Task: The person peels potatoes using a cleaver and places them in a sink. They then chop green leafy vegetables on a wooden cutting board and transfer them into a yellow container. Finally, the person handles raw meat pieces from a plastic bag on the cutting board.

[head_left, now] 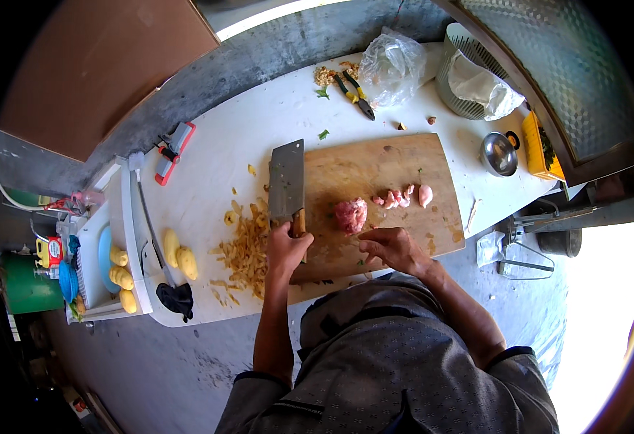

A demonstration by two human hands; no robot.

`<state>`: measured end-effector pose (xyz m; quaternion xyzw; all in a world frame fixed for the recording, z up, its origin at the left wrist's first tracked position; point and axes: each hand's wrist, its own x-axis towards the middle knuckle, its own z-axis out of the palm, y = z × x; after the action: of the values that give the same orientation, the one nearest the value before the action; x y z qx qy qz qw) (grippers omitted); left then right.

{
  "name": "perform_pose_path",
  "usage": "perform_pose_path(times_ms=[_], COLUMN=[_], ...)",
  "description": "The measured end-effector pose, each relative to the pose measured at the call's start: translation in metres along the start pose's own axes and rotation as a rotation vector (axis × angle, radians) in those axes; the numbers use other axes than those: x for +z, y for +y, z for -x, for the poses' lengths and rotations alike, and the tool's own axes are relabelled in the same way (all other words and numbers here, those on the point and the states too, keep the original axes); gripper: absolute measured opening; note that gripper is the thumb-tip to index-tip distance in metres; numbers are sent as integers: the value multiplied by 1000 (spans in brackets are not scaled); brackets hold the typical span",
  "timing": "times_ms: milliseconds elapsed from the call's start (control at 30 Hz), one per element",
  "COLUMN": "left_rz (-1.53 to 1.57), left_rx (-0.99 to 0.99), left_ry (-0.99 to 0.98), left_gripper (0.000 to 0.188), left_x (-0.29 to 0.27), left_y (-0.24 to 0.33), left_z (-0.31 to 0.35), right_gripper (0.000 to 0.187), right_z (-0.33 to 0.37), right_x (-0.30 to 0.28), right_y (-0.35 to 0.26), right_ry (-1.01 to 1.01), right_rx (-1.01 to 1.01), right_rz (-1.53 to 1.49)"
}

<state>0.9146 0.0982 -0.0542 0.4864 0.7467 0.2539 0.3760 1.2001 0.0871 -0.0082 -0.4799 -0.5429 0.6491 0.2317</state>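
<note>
Fingers (282, 239) of left hand (286, 249) wrapped tight round cleaver (287, 182) handle, blade flat above; right hand (393, 248) loosely curled, holding nothing, resting on cutting board (389, 166); meat lump (351, 215) between both hands, just beyond the fingertips; cut pieces (403, 196) farther right; best to pin meat with knuckles tucked; peelings (244, 249) left of grip.

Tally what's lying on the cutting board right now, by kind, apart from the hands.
Cleaver, held in the left hand: 1
Large lump of raw meat, just ahead of the right hand: 1
Pile of small cut meat pieces: 1
Total on the cutting board: 3
</note>
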Motion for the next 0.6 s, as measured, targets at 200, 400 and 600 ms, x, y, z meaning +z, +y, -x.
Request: perform_pose_path(times_ms=[200,400,600], left_rz=[16,103,185], left_rx=[271,681,569], left_ry=[38,2,-217], left_gripper=[19,31,33], left_x=[14,40,31], left_y=[39,60,75], left_z=[52,63,40], right_gripper=[60,31,26], right_z=[-25,-44,-19], right_x=[19,20,-11], right_y=[-27,-46,-43], right_ry=[66,54,270], right_rx=[-163,-147,-268], right_rz=[52,-154,-359])
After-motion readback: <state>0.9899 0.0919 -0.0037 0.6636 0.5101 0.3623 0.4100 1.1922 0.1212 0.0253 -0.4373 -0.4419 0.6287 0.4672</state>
